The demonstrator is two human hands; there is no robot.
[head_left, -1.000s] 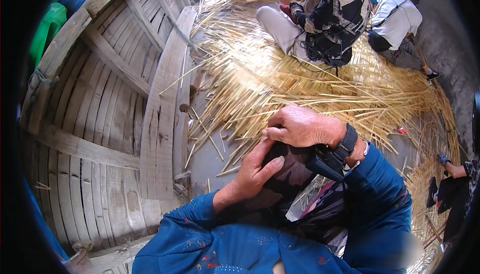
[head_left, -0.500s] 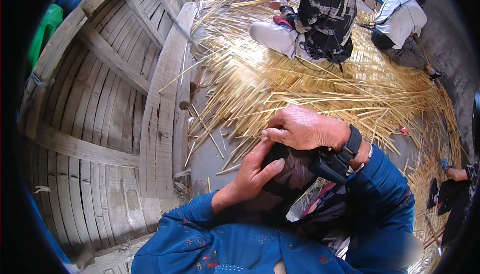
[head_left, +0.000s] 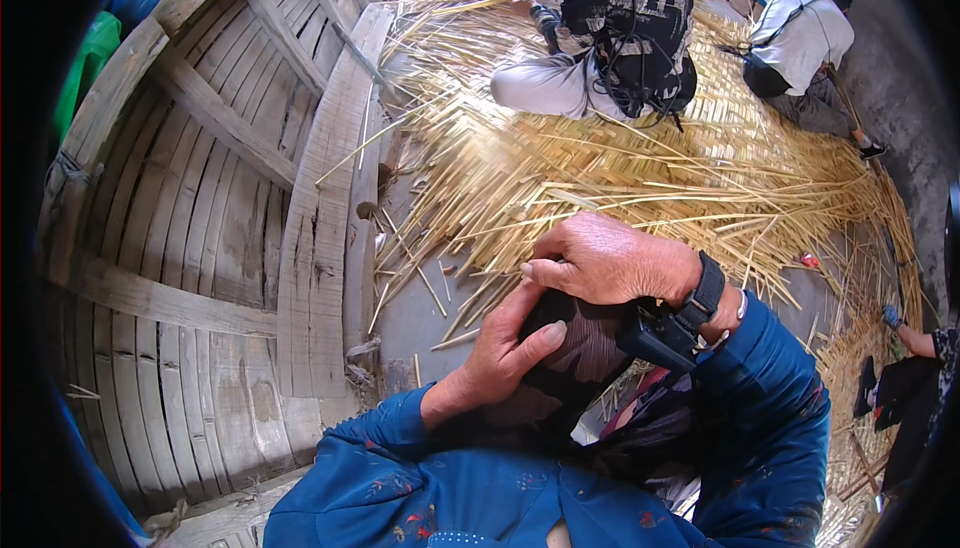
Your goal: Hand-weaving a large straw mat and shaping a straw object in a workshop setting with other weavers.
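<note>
My left hand (head_left: 505, 353) is wrapped over my knee (head_left: 550, 373) in dark patterned cloth, its thumb lying along the cloth. My right hand (head_left: 595, 258) rests curled on top of the same knee, against my left fingers; its fingertips are partly hidden. On my right wrist are a black band (head_left: 705, 298), a black box-shaped device (head_left: 655, 338) hanging beneath it and a pale bracelet. My blue sleeves reach in from below.
A weathered wooden slatted structure (head_left: 180, 248) fills the left. Loose yellow strips and woven matting (head_left: 640, 183) cover the floor ahead. A person in black patterned clothing (head_left: 625, 28) and one in white (head_left: 800, 38) sit there. Another person's leg (head_left: 915, 343) shows at right.
The person in black patterned clothing has shifted left, bending further forward with their hands. My hands stay on my knee, almost unmoved.
</note>
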